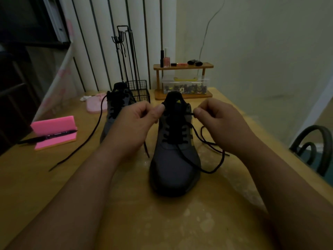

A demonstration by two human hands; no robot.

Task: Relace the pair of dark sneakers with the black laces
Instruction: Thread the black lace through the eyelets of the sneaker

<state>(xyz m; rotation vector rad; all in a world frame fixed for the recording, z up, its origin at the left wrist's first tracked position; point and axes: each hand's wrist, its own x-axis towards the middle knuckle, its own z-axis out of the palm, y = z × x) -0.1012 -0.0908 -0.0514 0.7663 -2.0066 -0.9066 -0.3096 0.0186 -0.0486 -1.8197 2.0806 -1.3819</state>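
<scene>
A dark grey sneaker (175, 159) with a yellow logo on its tongue stands toe toward me in the middle of the wooden table (126, 213). Its black lace (207, 141) crosses several eyelets and trails in loops to the right. My right hand (218, 120) pinches that lace near the top right eyelet. My left hand (137, 121) grips the sneaker's upper left edge by the tongue, fingers curled. The second dark sneaker (117, 109) stands behind my left hand, partly hidden. Its loose black lace (86, 139) runs across the table to the left.
A pink foam block (54, 130) with a black marker (52, 137) lies at the left. Behind the sneakers stand a black wire rack (138, 91), a small wooden shelf (183, 66) with bottles, and a clear box (185, 85). A dark chair back (313, 147) is at right.
</scene>
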